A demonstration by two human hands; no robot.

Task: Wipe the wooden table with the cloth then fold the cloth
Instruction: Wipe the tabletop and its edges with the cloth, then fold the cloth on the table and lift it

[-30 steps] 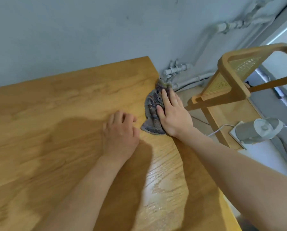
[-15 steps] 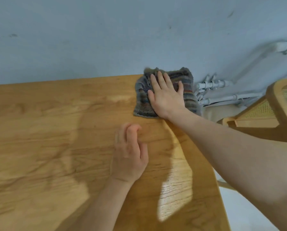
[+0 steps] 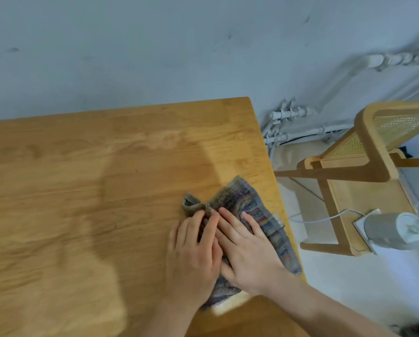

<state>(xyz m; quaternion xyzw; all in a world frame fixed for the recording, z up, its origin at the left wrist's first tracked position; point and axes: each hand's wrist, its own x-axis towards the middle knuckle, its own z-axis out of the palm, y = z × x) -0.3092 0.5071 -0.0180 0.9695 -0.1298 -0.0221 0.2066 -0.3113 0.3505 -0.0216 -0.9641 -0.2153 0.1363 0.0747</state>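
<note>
The striped grey-blue cloth [image 3: 243, 199] lies rumpled on the wooden table [image 3: 82, 190], close to its right edge. My right hand [image 3: 248, 251] lies flat on the cloth with fingers spread, pressing it down. Beside it, my left hand [image 3: 192, 251] rests on the cloth's left part, its fingertips curled onto a bunched fold. The hands touch each other and hide the middle of the cloth. A corner of the cloth reaches the table's right edge.
A grey wall runs behind the table. Right of the table stand white pipes [image 3: 286, 115], a wooden chair with a cane back [image 3: 373, 152], and a grey-white device [image 3: 398, 229] with a white cable on the floor.
My right hand has dragged the cloth from the far right corner back toward me along the right edge. My left hand has moved onto the cloth beside it.
</note>
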